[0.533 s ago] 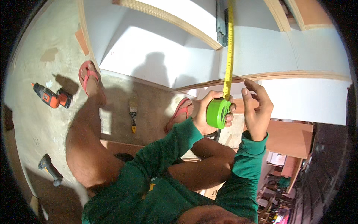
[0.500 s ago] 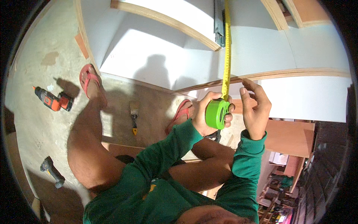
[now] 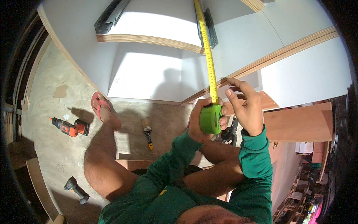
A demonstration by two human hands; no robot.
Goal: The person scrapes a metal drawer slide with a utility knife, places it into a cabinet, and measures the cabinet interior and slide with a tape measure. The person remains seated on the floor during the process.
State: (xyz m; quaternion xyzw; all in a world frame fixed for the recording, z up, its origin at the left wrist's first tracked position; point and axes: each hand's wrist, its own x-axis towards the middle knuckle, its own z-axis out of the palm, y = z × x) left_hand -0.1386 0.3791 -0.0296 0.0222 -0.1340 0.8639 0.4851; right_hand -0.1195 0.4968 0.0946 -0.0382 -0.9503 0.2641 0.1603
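My left hand [image 3: 195,125] is wrapped round the green case of a tape measure [image 3: 211,120]. Its yellow blade [image 3: 207,54] runs out from the case into a white cabinet [image 3: 143,76], passing a grey metal drawer slide [image 3: 210,30] on the inner wall. Where the blade ends is out of view. Close to the right of the tape measure, my right hand [image 3: 249,108] is raised with thumb and fingers apart and bent, holding nothing. Its fingertips are near the plywood edge [image 3: 268,61] of a cabinet panel; whether they touch it I cannot tell.
A paintbrush [image 3: 147,130] lies on the concrete floor before the cabinet. To the left are an orange and black cordless drill [image 3: 69,127] and a dark cordless tool [image 3: 77,190]. A second drawer slide [image 3: 112,16] is at the upper left. A brown wooden board [image 3: 298,122] stands at right.
The view has swung, bringing more of the cabinet's left side into sight. The blade now slants up to the left. My left hand keeps its hold, and my right hand stays open beside it.
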